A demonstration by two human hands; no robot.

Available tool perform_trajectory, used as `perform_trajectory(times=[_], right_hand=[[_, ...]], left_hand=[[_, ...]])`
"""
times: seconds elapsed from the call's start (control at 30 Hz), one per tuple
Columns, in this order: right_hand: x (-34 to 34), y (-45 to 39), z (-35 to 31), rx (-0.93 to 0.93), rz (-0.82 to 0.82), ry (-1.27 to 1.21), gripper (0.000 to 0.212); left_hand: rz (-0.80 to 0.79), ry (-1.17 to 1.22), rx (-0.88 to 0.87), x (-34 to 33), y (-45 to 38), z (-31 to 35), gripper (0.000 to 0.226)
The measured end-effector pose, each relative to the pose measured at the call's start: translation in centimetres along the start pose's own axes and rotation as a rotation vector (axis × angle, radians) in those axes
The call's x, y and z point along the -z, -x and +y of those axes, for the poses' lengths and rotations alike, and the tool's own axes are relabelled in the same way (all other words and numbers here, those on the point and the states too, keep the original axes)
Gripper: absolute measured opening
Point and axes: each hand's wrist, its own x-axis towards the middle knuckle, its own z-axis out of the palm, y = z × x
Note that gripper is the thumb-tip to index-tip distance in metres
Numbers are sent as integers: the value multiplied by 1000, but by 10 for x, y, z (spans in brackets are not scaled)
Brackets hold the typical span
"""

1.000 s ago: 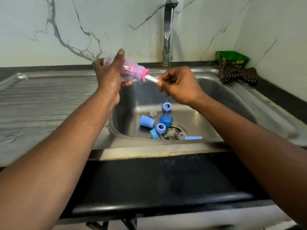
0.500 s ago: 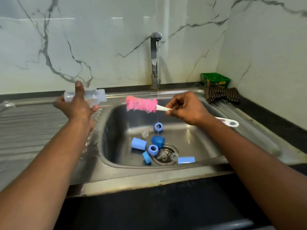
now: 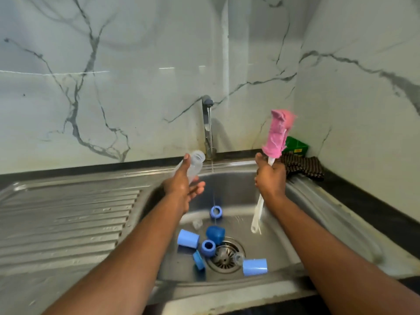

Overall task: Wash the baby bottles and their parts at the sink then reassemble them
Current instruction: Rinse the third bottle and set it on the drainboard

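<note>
White marble-veined wall panels back a stainless steel sink (image 3: 302, 201) with a ribbed drainboard (image 3: 68, 219) on its left side. A thin stream of water runs from the tap (image 3: 207, 126) into the basin.

Left hand (image 3: 181, 185): fingers curled around a clear baby bottle (image 3: 193, 165), held tilted with its open mouth up and toward the tap. The bottle's lower part is hidden behind the palm.

Right hand (image 3: 270, 178): fingers closed around the white handle of a bottle brush (image 3: 276, 135). The pink sponge head stands above the fingers; the handle end hangs below the wrist, over the basin.

Basin floor, below both hands: six blue parts are countable, namely two light blue caps (image 3: 188, 239), one dark blue cap (image 3: 215, 234), and three rings (image 3: 216, 212). Two clear pieces, probably teats, are hard to make out: one (image 3: 197, 223) beside the upper ring, one (image 3: 238, 259) at the drain strainer (image 3: 223, 255).

Behind the brush head, a green box (image 3: 296, 145) is partly covered. A dark patterned cloth (image 3: 304, 165) lies just beside it.
</note>
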Motion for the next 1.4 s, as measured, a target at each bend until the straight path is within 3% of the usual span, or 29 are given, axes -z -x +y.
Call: perform_trajectory(times=[0.1, 0.2, 0.27, 0.47, 0.6, 0.73, 0.97, 1.13, 1.33, 1.4], right_hand=[[-3, -6, 19, -71, -66, 27, 22], [-9, -6, 33, -62, -152, 77, 37], [-11, -5, 38, -32, -173, 123, 39], [-15, 0, 40, -21, -194, 176, 38], [-12, -3, 38, -41, -183, 179, 39], [-9, -3, 37, -101, -224, 205, 35], [-3, -3, 31, -267, -283, 188, 29], [-17, 2, 24, -251, -278, 170, 27], [-63, -14, 21, -183, -364, 70, 42], [-71, -14, 32, -184, -387, 38, 36]], left_hand=[[44, -7, 60, -32, -16, -19, 70], [73, 9, 74, -56, -27, -33, 80], [65, -29, 49, -65, -35, -45, 74], [-5, -437, -335, -54, -51, -49, 64], [-6, -540, -416, -46, -54, -47, 64], [25, -534, -361, -41, -50, -47, 59], [-36, -133, -64, -46, -46, -44, 67], [-98, -22, 126, -41, -29, -46, 78], [-35, 27, 171, -44, -35, -47, 72], [-45, 30, 194, -41, -37, -55, 68]])
